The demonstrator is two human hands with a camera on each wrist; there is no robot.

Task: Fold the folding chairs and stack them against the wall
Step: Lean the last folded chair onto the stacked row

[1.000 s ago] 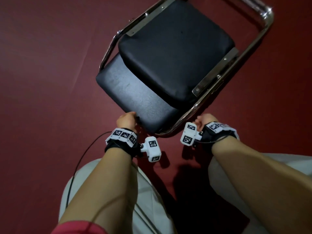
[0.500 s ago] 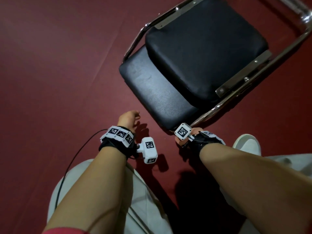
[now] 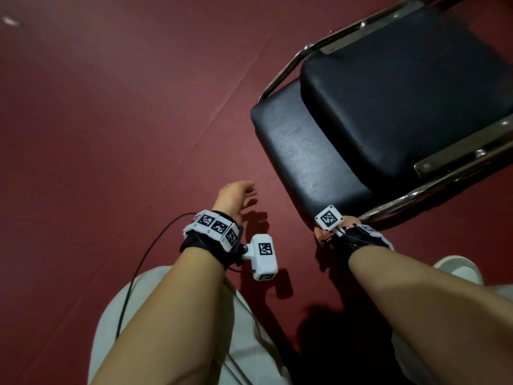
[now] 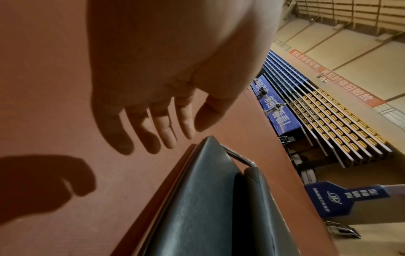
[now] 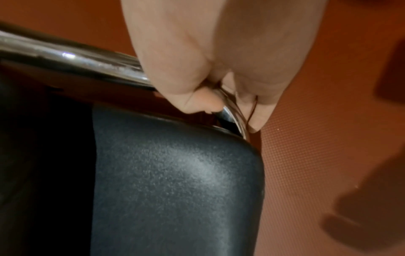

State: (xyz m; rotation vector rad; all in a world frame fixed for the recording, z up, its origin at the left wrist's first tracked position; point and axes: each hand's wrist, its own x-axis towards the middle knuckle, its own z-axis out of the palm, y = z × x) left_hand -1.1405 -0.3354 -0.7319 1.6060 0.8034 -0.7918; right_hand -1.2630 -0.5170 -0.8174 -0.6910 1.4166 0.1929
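Observation:
A folding chair (image 3: 394,115) with black padded seat and backrest and a chrome tube frame (image 3: 280,76) stands folded at the upper right of the head view. My right hand (image 3: 327,232) grips the chrome frame (image 5: 92,67) at the top corner of the backrest (image 5: 175,181). Fingers are curled round the tube. My left hand (image 3: 236,195) hangs free to the left of the chair, its fingers (image 4: 164,131) loosely spread and holding nothing. The chair's padded edge (image 4: 208,199) lies just below those fingers, apart from them.
Dark red floor (image 3: 111,107) spreads all around. My pale trouser legs (image 3: 155,329) and a white shoe (image 3: 458,268) are below. Tiered stands (image 4: 339,124), a blue banner (image 4: 276,110) and a blue sign (image 4: 342,197) show far off in the left wrist view.
My left hand has let go of the backrest and drawn away to the left. The chair has shifted to the right in view, with my right hand still gripping its frame.

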